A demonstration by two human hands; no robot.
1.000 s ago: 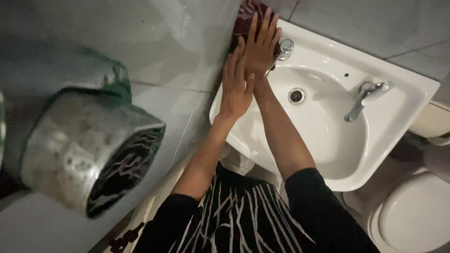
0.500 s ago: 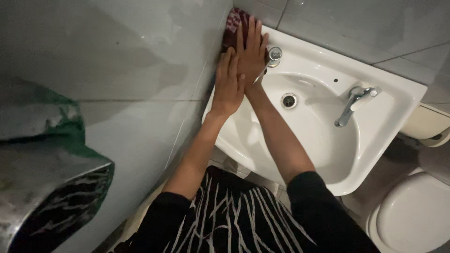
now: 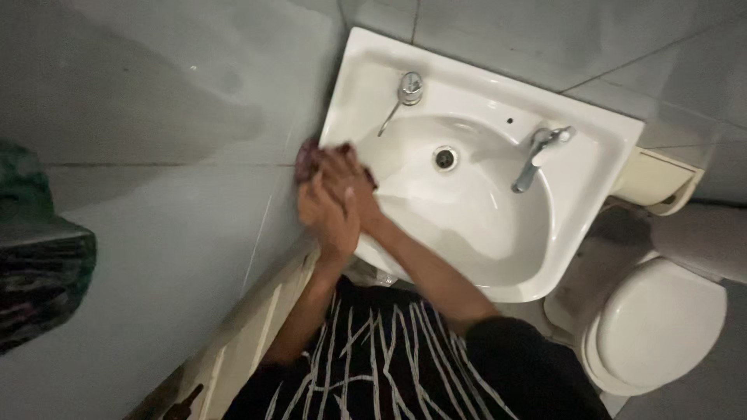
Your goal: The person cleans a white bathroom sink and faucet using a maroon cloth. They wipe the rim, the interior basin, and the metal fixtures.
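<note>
A dark red cloth [image 3: 311,158] is pressed on the left rim of the white washbasin [image 3: 591,155], just beside the tiled wall [image 3: 156,194]. It is held under the right hand [image 3: 348,173], fingers bent over it, w/ the left hand [image 3: 327,218] laid on top; the left fingers seem pressed together, but the view is dim. The cloth could slip off the rim, as the glazed edge is probably wet and narrow. A tap [image 3: 537,155] stands well apart.

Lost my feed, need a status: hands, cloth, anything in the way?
Left hand and right hand both pressed on dark red cloth. Cloth at the sink rim's left edge, against the wall. Nothing in the way.
</note>
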